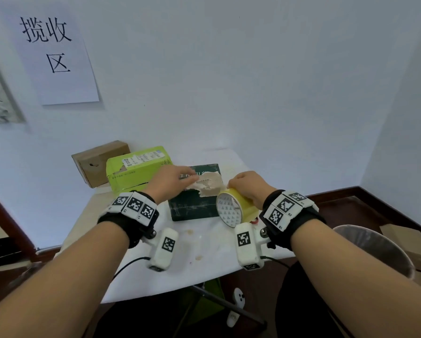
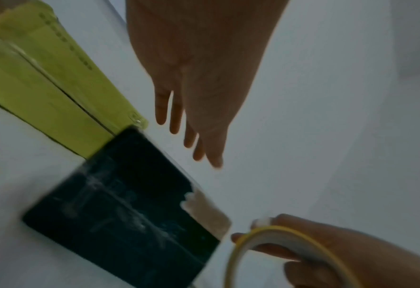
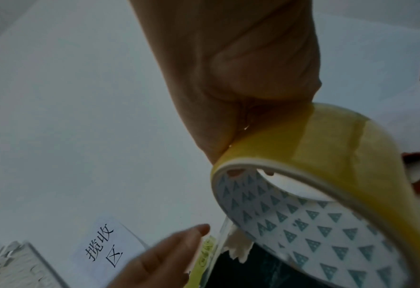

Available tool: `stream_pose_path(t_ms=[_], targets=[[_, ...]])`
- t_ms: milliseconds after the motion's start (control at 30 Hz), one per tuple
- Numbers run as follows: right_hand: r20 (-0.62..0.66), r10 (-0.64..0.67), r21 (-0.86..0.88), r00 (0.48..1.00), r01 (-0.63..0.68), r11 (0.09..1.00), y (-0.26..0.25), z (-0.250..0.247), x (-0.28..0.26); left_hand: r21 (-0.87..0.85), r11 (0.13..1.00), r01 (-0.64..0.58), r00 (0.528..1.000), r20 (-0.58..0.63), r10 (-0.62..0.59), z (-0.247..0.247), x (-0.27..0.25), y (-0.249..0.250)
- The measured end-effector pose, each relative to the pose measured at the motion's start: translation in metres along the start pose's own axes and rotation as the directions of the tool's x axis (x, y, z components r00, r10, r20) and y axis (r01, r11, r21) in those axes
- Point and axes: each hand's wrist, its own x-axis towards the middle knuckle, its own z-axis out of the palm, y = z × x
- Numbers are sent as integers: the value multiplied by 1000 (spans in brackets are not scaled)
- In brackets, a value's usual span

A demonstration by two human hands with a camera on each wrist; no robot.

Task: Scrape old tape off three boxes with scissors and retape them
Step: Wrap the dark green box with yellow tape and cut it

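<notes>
A flat dark green box (image 1: 192, 206) lies mid-table with a torn pale patch (image 1: 210, 184) on its top. My left hand (image 1: 191, 178) reaches over its far part with straight fingers (image 2: 191, 140), beside the patch. My right hand (image 1: 243, 186) grips a yellow tape roll (image 1: 234, 208) at the box's right edge, fingers curled through its core (image 3: 314, 204). A strip of clear tape (image 3: 222, 233) runs from the roll toward the box. A green box (image 1: 136, 169) and a brown cardboard box (image 1: 99, 162) stand behind at left. A red scissors handle (image 3: 418, 171) shows behind the roll.
The white table (image 1: 199, 252) stands against a wall that bears a paper sign (image 1: 56, 50). A round bin (image 1: 375, 250) stands on the floor at right, with cardboard pieces (image 1: 412, 240) beyond it. A white controller (image 1: 238, 298) lies under the table's front edge.
</notes>
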Motion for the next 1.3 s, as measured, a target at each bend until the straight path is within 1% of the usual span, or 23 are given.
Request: stream_pose_path(t_ms=[33, 67, 100, 167, 200, 333, 400, 467, 567, 600, 667, 833, 900, 1033, 1100, 1167, 1200, 1267, 1300], targets=[[9, 6, 7, 1000, -6, 1000, 1, 0, 0, 69, 997, -40, 994, 105, 33, 3, 0, -6], [27, 14, 9, 1000, -15, 1000, 1, 1, 0, 119, 991, -65, 982, 182, 43, 6, -1, -11], [47, 21, 10, 999, -22, 1000, 2, 3, 0, 134, 989, -65, 976, 215, 34, 9, -3, -13], [69, 22, 24, 997, -24, 999, 4, 7, 1, 138, 989, -44, 984, 178, 19, 12, -5, -14], [69, 19, 37, 997, -22, 999, 5, 9, 2, 173, 984, -49, 987, 158, 21, 12, -5, -12], [52, 12, 69, 999, -16, 998, 6, 12, 4, 406, 908, -101, 981, 191, 24, 7, -5, 5], [47, 7, 70, 999, -10, 997, 7, 11, 6, 450, 885, -120, 979, 201, 31, 5, -4, 13], [37, 5, 70, 999, -8, 997, 7, 12, 6, 399, 906, -143, 976, 209, 62, 7, -4, 17], [22, 4, 79, 1000, -6, 997, 7, 12, 7, 248, 942, -226, 957, 237, 167, 19, -5, 17], [20, 5, 77, 1000, -6, 997, 7, 11, 6, 222, 946, -235, 954, 242, 180, 24, -5, 15], [20, 4, 77, 1000, -6, 997, 8, 10, 6, 194, 958, -210, 956, 247, 159, 32, -7, 11], [19, -3, 76, 1000, 2, 997, 12, 10, 7, 255, 948, -189, 963, 239, 128, 44, -12, 6], [2, -28, 51, 1000, 28, 998, 12, 10, 6, 278, 943, -181, 965, 237, 115, 46, -12, 5], [-53, -123, -65, 991, 119, 991, 12, 3, 3, 344, 927, -148, 972, 224, 72, 50, -15, 12], [-66, -145, -81, 987, 139, 987, 10, -2, 1, 347, 930, -118, 975, 220, 42, 52, -15, 18], [-84, -147, -80, 986, 140, 987, 9, -7, 0, 326, 941, -91, 970, 243, 9, 51, -12, 23], [-86, -146, -78, 986, 139, 987, 9, -9, -1, 304, 950, -74, 961, 276, -14, 48, -10, 25], [-79, -148, -77, 986, 142, 987, 7, -12, -3, 223, 974, -51, 942, 335, -27, 38, -6, 28], [-77, -153, -77, 985, 148, 986, 5, -13, -3, 163, 986, -45, 944, 331, -11, 31, -5, 30]])
